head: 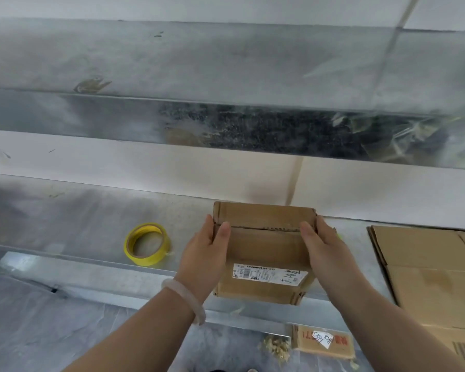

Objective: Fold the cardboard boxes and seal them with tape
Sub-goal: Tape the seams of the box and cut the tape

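A small brown cardboard box with a white shipping label sits at the front edge of the metal table, its top flaps folded shut along a middle seam. My left hand grips its left side with the thumb pressed on the top near the seam. On the box's right side, my right hand holds on in the same way, thumb on top. A roll of yellow tape lies flat on the table to the left of the box, apart from both hands.
Flattened cardboard sheets are stacked on the table at the right. A small labelled cardboard box and crumpled scraps lie on the floor below the table edge. A metal shelf runs across behind the table.
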### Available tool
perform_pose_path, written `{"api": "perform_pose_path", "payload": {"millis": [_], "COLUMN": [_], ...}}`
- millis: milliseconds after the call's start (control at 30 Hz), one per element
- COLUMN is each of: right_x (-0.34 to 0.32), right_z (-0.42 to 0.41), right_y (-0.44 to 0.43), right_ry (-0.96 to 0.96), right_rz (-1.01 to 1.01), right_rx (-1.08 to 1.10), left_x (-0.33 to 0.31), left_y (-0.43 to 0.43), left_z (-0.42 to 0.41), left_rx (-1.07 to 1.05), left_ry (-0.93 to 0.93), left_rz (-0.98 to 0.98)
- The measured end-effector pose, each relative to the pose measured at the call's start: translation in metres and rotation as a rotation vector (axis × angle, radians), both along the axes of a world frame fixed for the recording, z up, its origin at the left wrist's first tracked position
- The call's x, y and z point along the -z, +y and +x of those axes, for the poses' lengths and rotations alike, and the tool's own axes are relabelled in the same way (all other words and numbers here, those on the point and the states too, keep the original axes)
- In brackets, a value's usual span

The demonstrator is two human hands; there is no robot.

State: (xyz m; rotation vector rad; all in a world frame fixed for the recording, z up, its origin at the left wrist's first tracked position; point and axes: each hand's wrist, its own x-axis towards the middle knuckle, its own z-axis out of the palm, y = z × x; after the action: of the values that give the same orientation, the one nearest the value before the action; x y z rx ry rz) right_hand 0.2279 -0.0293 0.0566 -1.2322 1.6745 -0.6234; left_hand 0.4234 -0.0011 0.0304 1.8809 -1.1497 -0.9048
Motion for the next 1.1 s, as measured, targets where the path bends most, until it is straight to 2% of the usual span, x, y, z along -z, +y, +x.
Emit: {"api": "perform_pose_path", "payload": {"millis": [100,167,300,500,633,833,967,1033,1100], "right_x": [-0.003,-0.002,0.006,0.013,0.014,0.015,0.017,0.010,0.001], "right_z": [0.010,0.015,0.019,0.010,0.007,0.005,0.007,0.009,0.013], "right_y": [-0.012,-0.015,-0.016,-0.016,-0.009,-0.002,-0.005,-0.011,-0.018], "right_ry": [0.156,0.194,0.327,0.228,0.137,0.028,0.080,0.139,0.275], "right_rz": [0.003,0.003,-0.057,-0.150,-0.190,-0.145,-0.079,-0.018,0.017], "right_rx": [0.008,0.074,0.079,0.138,0.171,0.185,0.087,0.072,0.022], "left_x": [-0.007,-0.010,-0.007,-0.003,0.006,0.011,0.005,-0.003,-0.012], "left_y": [-0.016,-0.023,-0.029,-0.030,-0.027,-0.014,-0.012,-0.018,-0.029], "left_z": [-0.009,-0.015,-0.015,-0.011,-0.006,-0.009,-0.013,-0.011,-0.009], "left_rx": [-0.004,-0.032,-0.052,-0.048,-0.094,-0.143,-0.081,-0.058,-0.025], "left_ry": [-0.145,-0.223,-0.306,-0.297,-0.218,-0.169,-0.061,-0.091,-0.209], "left_rz": [0.132,0.204,0.158,0.132,0.022,-0.067,-0.022,0.053,0.159]}}
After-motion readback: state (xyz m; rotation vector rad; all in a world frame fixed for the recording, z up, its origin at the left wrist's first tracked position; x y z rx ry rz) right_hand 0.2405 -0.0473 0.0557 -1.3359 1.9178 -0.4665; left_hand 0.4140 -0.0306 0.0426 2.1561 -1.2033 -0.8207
